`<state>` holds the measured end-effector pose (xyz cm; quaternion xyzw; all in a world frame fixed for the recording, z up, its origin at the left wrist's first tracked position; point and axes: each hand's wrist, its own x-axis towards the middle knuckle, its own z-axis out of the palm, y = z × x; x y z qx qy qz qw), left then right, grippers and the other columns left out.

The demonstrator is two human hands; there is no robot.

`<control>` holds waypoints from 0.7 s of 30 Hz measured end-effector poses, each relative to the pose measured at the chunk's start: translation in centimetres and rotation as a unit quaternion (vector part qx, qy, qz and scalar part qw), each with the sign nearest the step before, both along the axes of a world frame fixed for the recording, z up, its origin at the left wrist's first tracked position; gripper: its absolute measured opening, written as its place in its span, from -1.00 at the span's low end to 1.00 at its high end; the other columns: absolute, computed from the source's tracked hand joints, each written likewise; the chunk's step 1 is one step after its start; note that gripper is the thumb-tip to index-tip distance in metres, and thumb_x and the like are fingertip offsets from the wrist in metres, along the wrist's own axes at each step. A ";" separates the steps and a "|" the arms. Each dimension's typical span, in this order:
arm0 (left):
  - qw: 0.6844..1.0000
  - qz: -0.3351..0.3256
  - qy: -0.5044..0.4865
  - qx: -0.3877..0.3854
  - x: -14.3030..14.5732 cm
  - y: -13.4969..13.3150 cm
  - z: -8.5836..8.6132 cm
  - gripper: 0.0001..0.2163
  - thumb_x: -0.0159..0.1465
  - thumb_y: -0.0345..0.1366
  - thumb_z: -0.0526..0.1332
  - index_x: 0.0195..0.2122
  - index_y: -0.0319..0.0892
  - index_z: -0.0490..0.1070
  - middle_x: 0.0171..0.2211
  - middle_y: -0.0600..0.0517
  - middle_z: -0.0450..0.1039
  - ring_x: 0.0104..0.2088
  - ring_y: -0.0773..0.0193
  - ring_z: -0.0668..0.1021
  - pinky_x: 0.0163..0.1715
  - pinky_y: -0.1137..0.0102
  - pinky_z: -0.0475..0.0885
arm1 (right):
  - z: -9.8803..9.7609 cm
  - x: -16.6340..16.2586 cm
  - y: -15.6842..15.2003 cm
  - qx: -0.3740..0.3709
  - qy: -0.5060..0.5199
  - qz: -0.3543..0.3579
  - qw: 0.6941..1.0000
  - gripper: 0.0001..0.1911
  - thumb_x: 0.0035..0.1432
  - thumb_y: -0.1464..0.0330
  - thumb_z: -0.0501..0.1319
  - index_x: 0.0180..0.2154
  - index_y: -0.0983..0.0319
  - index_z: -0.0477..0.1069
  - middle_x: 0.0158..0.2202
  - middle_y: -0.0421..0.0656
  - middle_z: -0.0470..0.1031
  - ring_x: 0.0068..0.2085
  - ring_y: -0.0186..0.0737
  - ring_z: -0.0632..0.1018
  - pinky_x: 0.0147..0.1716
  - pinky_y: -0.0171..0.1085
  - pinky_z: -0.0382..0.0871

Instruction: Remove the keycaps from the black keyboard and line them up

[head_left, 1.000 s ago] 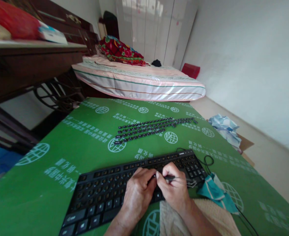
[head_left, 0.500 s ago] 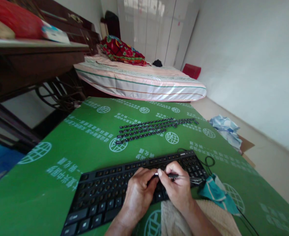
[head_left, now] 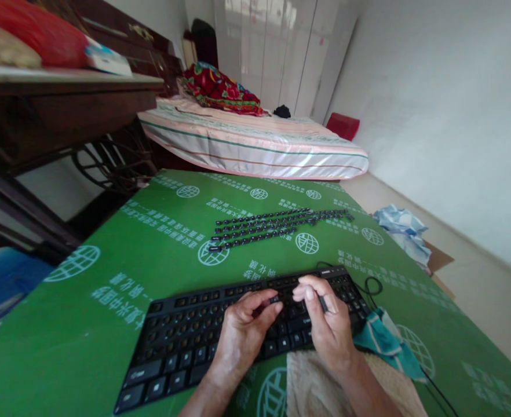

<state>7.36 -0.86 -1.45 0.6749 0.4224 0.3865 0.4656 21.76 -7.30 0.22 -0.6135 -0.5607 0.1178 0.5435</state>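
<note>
A black keyboard (head_left: 177, 315) lies at a slant under both hands. Many upper key positions are without caps, while the bottom row carries caps. My left hand (head_left: 247, 330) pinches a small black keycap (head_left: 274, 299) between thumb and forefinger, just above the board. Beside it, a little to the right, my right hand (head_left: 329, 324) is loosely curled with its fingertips together. A dark piece of a thin tool (head_left: 324, 303) shows inside those curled fingers; its other end is hidden. Farther off, loose black keycaps (head_left: 255, 229) lie in several slanting rows.
A green printed mat (head_left: 151, 255) covers the table. Right of the keyboard are a teal cloth (head_left: 390, 341) and a black cable (head_left: 371, 284); a beige cloth (head_left: 303, 382) lies beneath my right forearm. A bed (head_left: 255, 142) stands beyond, and a sewing-machine table (head_left: 64, 95) at left.
My hands have parted: the right one moved up and right, away from the left. The tool's wire-like end beside my right hand is out of sight now. The keycap shows more clearly.
</note>
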 end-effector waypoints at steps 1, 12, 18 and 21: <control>1.000 0.005 -0.011 -0.021 0.0 0.0 0.1 -0.81 0.04 -0.24 0.29 -0.32 -0.16 0.56 -0.37 0.03 0.57 -0.38 0.25 0.56 -0.38 0.43 0.47 | 0.1 -0.2 0.0 -0.005 -0.015 0.020 1.000 -0.77 0.24 0.42 -0.02 -0.13 0.20 0.34 -0.36 -0.17 0.50 -0.36 -0.34 0.52 -0.32 -0.36 0.40; 0.968 -0.013 -0.169 -0.187 0.0 0.2 0.6 -0.81 -0.08 -0.32 0.36 -0.40 -0.22 0.55 -0.48 0.06 0.57 -0.47 0.29 0.56 -0.41 0.46 0.49 | -0.2 -1.3 0.8 -0.030 -0.095 0.081 0.992 -0.71 0.06 0.53 0.12 -0.16 0.20 0.44 -0.32 -0.16 0.57 -0.38 -0.31 0.57 -0.31 -0.39 0.45; 0.975 -0.008 -0.145 -0.166 -0.3 0.2 1.0 -0.81 -0.06 -0.30 0.35 -0.38 -0.22 0.57 -0.41 0.01 0.60 -0.39 0.21 0.59 -0.31 0.38 0.52 | -0.1 -1.4 1.2 -0.021 -0.097 0.090 0.991 -0.78 0.09 0.50 0.13 -0.23 0.18 0.46 -0.36 -0.18 0.57 -0.39 -0.33 0.56 -0.35 -0.42 0.41; 0.981 -0.017 -0.130 -0.145 -0.4 0.1 1.2 -0.82 0.02 -0.27 0.30 -0.36 -0.20 0.59 -0.37 -0.01 0.61 -0.34 0.17 0.59 -0.25 0.35 0.51 | -0.1 -1.5 1.3 -0.028 -0.088 0.080 0.993 -0.83 0.08 0.46 0.16 -0.26 0.19 0.46 -0.42 -0.21 0.55 -0.46 -0.35 0.53 -0.40 -0.43 0.40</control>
